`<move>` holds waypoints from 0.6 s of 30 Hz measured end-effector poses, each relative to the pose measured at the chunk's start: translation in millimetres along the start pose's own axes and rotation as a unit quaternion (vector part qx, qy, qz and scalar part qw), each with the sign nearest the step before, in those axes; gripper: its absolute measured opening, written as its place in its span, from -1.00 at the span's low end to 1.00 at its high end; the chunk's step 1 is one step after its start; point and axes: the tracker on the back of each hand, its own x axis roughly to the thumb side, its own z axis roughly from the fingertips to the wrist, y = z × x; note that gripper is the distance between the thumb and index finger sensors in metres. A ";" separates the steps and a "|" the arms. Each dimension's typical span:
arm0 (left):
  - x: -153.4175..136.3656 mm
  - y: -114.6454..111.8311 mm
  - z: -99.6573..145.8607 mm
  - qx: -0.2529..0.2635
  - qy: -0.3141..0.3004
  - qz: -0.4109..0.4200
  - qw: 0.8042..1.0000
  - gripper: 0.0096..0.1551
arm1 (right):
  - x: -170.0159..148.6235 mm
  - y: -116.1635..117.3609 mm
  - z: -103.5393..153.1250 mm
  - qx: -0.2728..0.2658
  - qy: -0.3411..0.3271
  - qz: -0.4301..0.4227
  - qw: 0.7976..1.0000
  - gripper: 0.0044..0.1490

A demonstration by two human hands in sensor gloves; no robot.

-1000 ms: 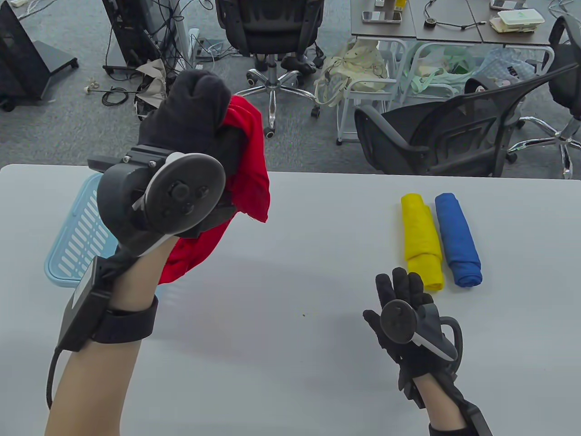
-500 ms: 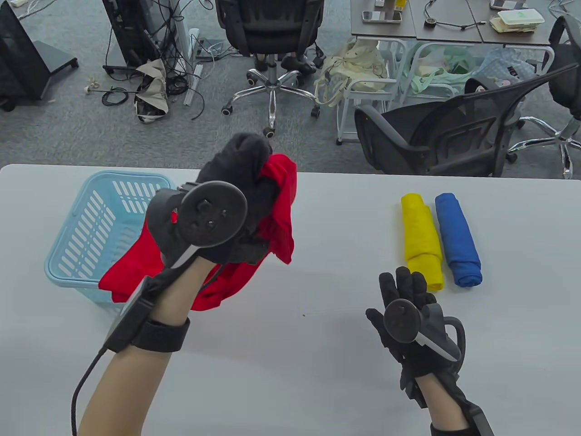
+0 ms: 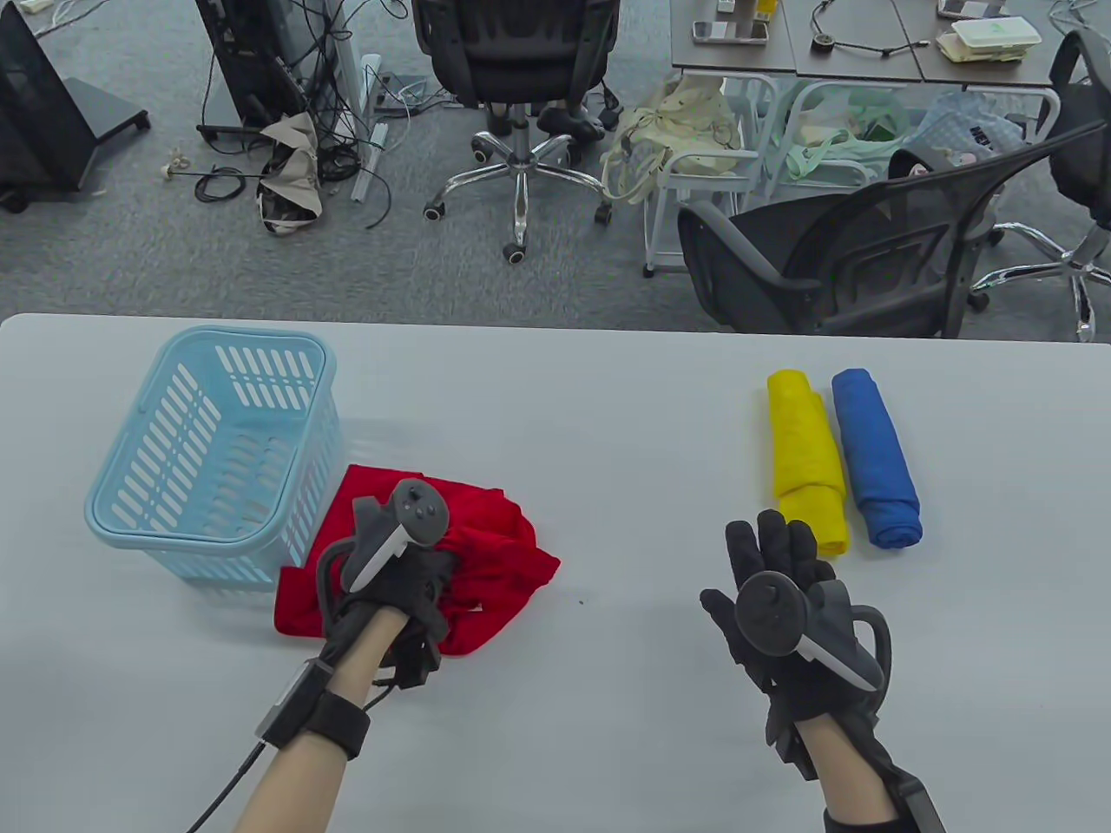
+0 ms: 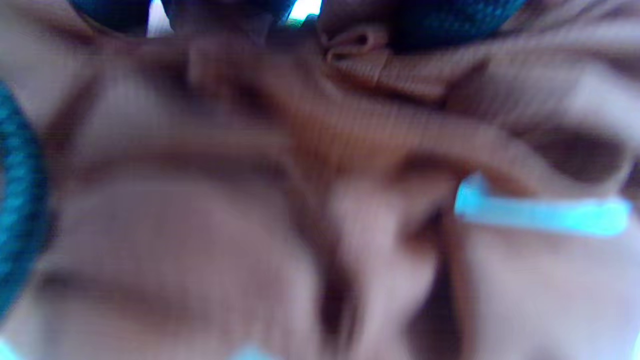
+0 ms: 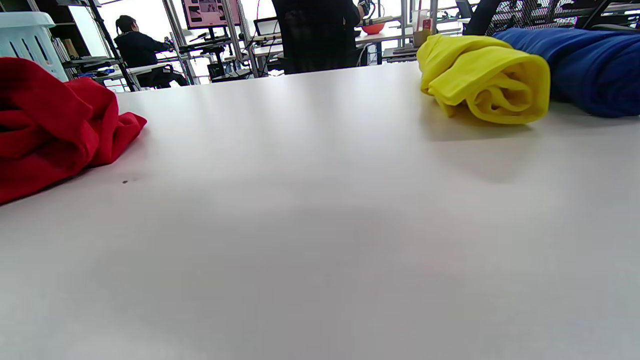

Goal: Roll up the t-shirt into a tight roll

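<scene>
**Red shirt lies in a heap by the basket**

The big grey surface [image 3: 555, 416] fills the lower part of the table view. Past its top edge is a grey floor with black chairs.

A light blue basket [image 3: 213, 451] sits at the left of the surface. It has slots in its walls.

The red t-shirt [image 3: 495, 555] lies in a crumpled heap on the surface, touching the lower right side of the basket. It is not rolled. In the right wrist view the same red heap shows at the left edge, with folds in it.

Two rolled shirts lie at the right of the surface. The yellow roll [image 3: 807, 460] and the blue roll [image 3: 875, 458] lie side by side, just beside each other, the blue one on the right.

The left hand [image 3: 404, 581] is down on the red t-shirt, in the lower left of the frame. Its tracker hides the fingers, and the left wrist view is a close blur of cloth, so I cannot tell if the grip is spread or pinching the cloth.

The right hand [image 3: 781, 590] is in the lower right, just below the yellow roll. Its fingers are straight and spread, and the grip holds nothing. It is well apart from the red t-shirt.
</scene>
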 end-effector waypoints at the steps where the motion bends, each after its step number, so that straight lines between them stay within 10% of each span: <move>1: 2.3 -0.9 3.8 0.023 -0.004 0.003 1.000 -0.56 | 0.0 0.7 -0.3 0.001 0.000 0.000 1.000 0.00; 8: 35.6 -8.0 21.9 0.022 -0.050 -0.094 0.994 -0.55 | 10.4 3.1 1.3 0.007 -0.014 0.006 1.000 0.00; 18: 153.8 55.5 44.4 0.187 -0.215 -0.165 0.944 -0.53 | 7.7 2.7 0.8 0.010 -0.010 -0.003 1.000 0.00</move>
